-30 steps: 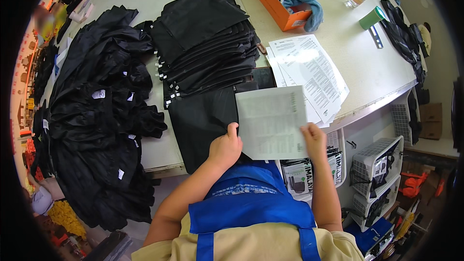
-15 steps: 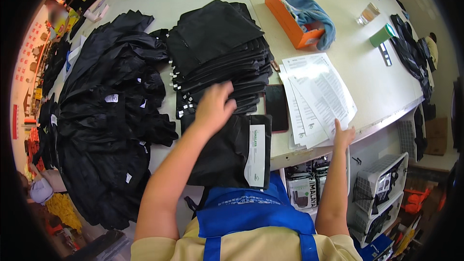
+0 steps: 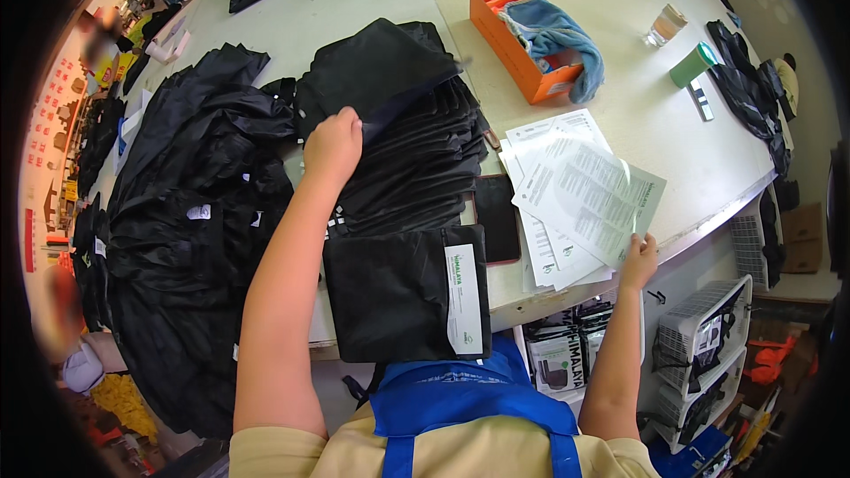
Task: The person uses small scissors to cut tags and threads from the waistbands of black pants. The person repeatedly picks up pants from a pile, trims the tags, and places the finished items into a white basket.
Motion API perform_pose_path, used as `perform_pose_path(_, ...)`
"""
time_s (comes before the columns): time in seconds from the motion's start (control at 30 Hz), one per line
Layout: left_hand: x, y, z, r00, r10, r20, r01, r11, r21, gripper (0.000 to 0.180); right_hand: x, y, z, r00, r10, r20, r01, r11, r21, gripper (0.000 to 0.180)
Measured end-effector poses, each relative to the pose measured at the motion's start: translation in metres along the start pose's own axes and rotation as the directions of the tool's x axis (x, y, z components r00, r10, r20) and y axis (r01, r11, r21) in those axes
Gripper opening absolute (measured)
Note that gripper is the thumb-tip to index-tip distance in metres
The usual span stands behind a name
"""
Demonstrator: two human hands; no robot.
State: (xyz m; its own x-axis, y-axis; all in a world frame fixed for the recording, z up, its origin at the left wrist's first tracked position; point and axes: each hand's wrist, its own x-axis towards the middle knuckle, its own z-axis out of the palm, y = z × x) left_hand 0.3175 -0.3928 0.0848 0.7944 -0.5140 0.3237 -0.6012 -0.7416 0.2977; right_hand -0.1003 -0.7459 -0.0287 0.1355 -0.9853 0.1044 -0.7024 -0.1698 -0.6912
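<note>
My left hand (image 3: 335, 149) is closed on the near edge of the top folded black garment (image 3: 381, 57), whose edge is raised off the pile. Beneath it lies a stack of folded black garments (image 3: 398, 168) with small white tags along its left side. In my right hand (image 3: 639, 261), between thumb and fingers, is the corner of a printed paper sheet (image 3: 593, 195). That sheet is tilted over the spread printed papers (image 3: 553, 257) on the table. Closest to me at the table's edge lies a flat black garment (image 3: 390, 296) with a white and green paper strip (image 3: 463, 301).
Left of the stack is a heap of loose black garments (image 3: 186, 230). A black phone (image 3: 497, 217) lies between stack and papers. Farther off are an orange box (image 3: 513, 49) with a blue cloth (image 3: 553, 31), a glass (image 3: 666, 26) and a green cup (image 3: 693, 65). White baskets (image 3: 699, 327) stand lower right.
My left hand has moved left and away from me, taking hold of the top garment's edge. My right hand has gripped the top sheet and shifted it slightly to the right.
</note>
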Motion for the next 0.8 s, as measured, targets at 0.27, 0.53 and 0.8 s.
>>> perform_pose_path(0.27, -0.165, 0.085, -0.004, 0.726, 0.076, 0.683, 0.653, 0.233, -0.721, 0.045, 0.004, 0.006, 0.010, 0.971, -0.213, 0.109, 0.230, 0.956, -0.180, 0.031)
perform_pose_path(0.53, -0.232, 0.065, 0.024, 0.777, -0.009, 0.630, -0.136, 0.974, 0.182, 0.059, -0.006, -0.030, -0.015, 0.976, -0.119, 0.184, 0.157, 0.966, -0.206, 0.020)
perform_pose_path(0.8, -0.249, 0.016, 0.029, 0.889, 0.038, 0.457, -0.062, 0.997, 0.038, 0.013, -0.045, -0.062, -0.070, 0.928, 0.040, 0.371, -0.315, 0.618, 0.720, 0.015)
